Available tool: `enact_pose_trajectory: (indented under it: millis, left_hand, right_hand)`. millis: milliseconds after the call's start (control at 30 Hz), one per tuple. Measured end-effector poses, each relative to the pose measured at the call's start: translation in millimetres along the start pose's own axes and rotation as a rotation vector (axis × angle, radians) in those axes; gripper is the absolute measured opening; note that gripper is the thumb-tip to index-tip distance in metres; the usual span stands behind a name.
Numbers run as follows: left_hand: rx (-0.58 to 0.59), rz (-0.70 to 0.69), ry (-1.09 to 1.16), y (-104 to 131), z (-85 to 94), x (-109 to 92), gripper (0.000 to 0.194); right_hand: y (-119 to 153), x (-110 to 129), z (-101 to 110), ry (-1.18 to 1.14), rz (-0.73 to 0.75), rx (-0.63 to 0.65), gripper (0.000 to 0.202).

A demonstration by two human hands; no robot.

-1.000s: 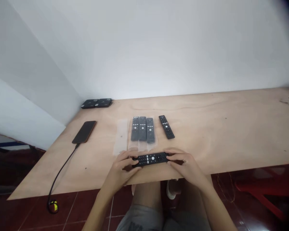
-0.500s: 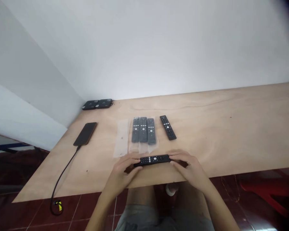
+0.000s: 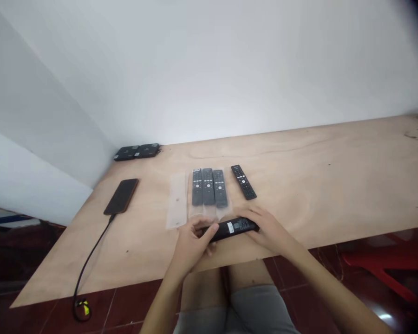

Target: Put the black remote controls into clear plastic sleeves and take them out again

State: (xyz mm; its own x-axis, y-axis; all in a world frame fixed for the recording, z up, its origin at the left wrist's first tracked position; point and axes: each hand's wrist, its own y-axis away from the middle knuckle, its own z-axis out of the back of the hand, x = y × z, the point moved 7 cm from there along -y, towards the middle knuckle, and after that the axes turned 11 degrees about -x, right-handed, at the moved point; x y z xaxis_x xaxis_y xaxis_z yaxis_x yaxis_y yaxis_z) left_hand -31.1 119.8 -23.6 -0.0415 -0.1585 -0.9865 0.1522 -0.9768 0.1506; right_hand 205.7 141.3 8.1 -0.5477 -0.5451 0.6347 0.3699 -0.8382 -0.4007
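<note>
Between my two hands is a black remote control [image 3: 232, 227], its labelled back facing up, above the table's front edge. My left hand [image 3: 197, 234] is closed on its left end, with the thumb across the back. Fingers of my right hand [image 3: 264, 227] grip the other end. Just beyond lie three remotes in clear plastic sleeves [image 3: 208, 188], side by side. To their left lies a flat plastic sleeve [image 3: 177, 199] with no remote in it. A bare black remote [image 3: 243, 182] rests at a slant to their right.
A phone [image 3: 121, 196] lies at the left of the wooden table [image 3: 316, 185], with a black cable [image 3: 92, 260] hanging over the front edge. Two flat black boxes [image 3: 137, 151] sit at the back left by the wall. A red plastic chair [image 3: 386, 262] stands at the lower right.
The held remote has been turned over, from its button side up to its labelled back up. My left hand now wraps further round its end. The view has shifted slightly.
</note>
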Motion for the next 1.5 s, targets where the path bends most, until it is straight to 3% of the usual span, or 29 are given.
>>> enact_pose_trajectory:
  millis: [167, 500, 600, 767, 867, 1000, 1267, 1500]
  left_hand:
    - [-0.016, -0.083, -0.035, 1.3, -0.9, -5.6, 0.040]
    - [0.106, -0.061, -0.029, 1.4, -2.8, -9.9, 0.034]
    - [0.120, -0.111, -0.054, -0.6, -2.1, -11.5, 0.033]
    - [0.060, -0.441, -0.310, 4.6, 1.1, -30.9, 0.019]
    - [0.056, -0.659, -0.437, 14.1, 0.8, -41.6, 0.035]
    - [0.058, -0.778, -0.502, 20.9, 3.8, -42.4, 0.043]
    - [0.126, -0.652, -0.429, 19.5, 24.5, -41.8, 0.048]
    - [0.142, -0.513, -0.112, 24.8, 50.0, -42.7, 0.038]
  right_hand:
    - [-0.4, 4.8, 1.0, 0.030, -0.001, 0.023, 0.055]
    - [1.1, 8.7, 4.0, -0.051, 0.027, 0.047, 0.049]
    - [-0.9, 13.2, 5.5, -0.082, 0.022, 0.059, 0.050]
    - [-2.3, 16.0, 5.6, -0.076, 0.031, 0.080, 0.053]
    - [-2.8, 16.0, 6.6, -0.077, 0.042, 0.066, 0.052]
    - [-3.3, 17.5, 6.2, -0.078, 0.051, 0.078, 0.050]
    - [-3.0, 14.7, 9.4, -0.089, 0.014, 0.061, 0.051]
    - [-4.9, 16.1, 12.0, -0.175, 0.024, 0.014, 0.055]
